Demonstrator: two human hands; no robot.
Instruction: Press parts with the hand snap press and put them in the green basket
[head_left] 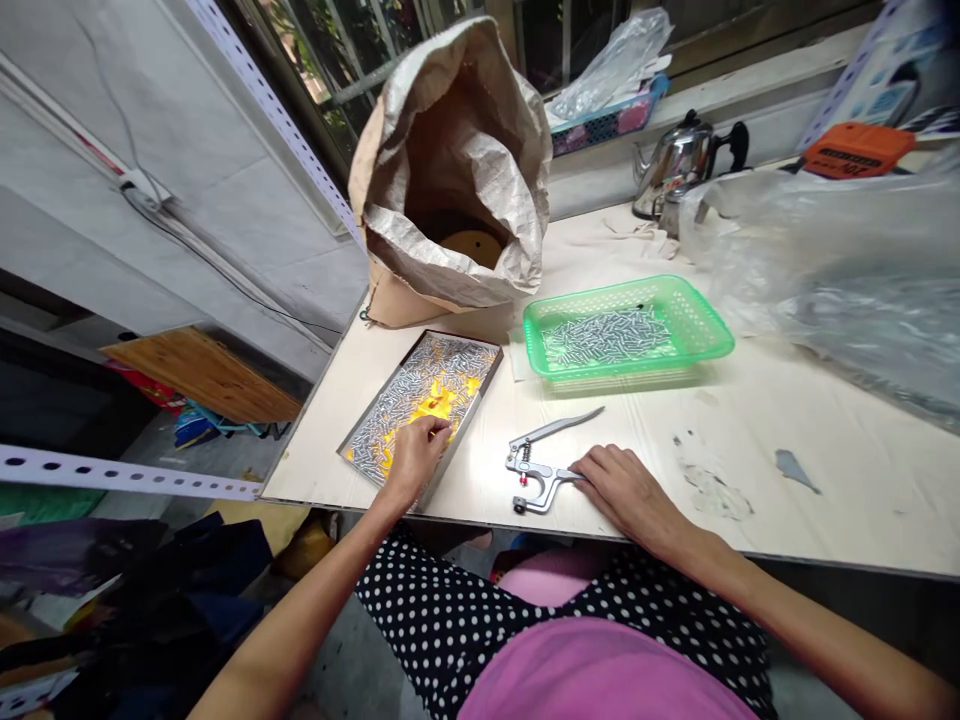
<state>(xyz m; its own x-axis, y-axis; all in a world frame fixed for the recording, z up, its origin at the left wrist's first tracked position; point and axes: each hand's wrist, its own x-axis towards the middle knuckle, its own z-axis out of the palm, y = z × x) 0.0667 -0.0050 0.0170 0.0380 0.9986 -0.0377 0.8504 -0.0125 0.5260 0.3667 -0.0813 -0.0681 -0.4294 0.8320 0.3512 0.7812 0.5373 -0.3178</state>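
My left hand (417, 458) is over a shallow rectangular tray (486, 388), its thumb and fingers drawn together close to the contents. Small silvery metal pieces (397, 400) fill this tray, with bright yellow pieces (436, 400) among them. Whatever is in the fingertips is too small to make out. On the table, hand pliers (538, 468) with a spring lie on their side, jaws to the left and handles spread. My right hand (626, 492) is closed over the end of the lower handle, hiding it.
Behind the pliers a green plastic basket (705, 352) holds many similar metal pieces. A large open woven sack (450, 270) stands at the back. To the right are a clear plastic bag (840, 250), a metal kettle (679, 160) and an orange object (855, 150). The table's front edge borders my lap.
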